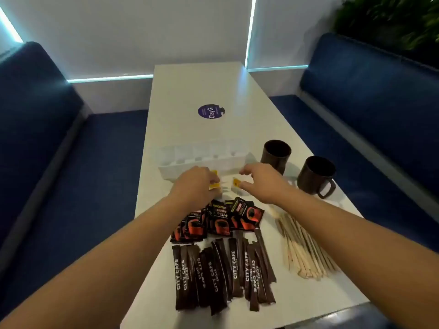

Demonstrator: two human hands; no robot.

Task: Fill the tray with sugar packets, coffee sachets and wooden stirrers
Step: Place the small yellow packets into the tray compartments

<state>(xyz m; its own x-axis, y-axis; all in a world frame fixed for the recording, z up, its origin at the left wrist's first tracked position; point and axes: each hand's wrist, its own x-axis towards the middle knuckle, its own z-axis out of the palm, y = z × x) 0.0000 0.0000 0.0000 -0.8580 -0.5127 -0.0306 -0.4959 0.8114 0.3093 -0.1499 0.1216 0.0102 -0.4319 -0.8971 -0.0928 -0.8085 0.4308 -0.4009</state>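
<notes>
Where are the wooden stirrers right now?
In the head view the wooden stirrers lie in a loose pile on the white table, on the right side, just right of the dark sugar sticks and nearer than the two brown mugs.

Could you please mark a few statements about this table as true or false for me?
1. Two dark mugs stand right of the compartment tray. True.
2. The wooden stirrers already lie in the tray. False: they lie on the table.
3. The left hand pinches a yellow-labelled packet. True.
4. The City Cafe sugar sticks lie beyond the tray. False: they lie nearest the camera.
5. The coffee sachets lie between sugar sticks and hands. True.
</notes>
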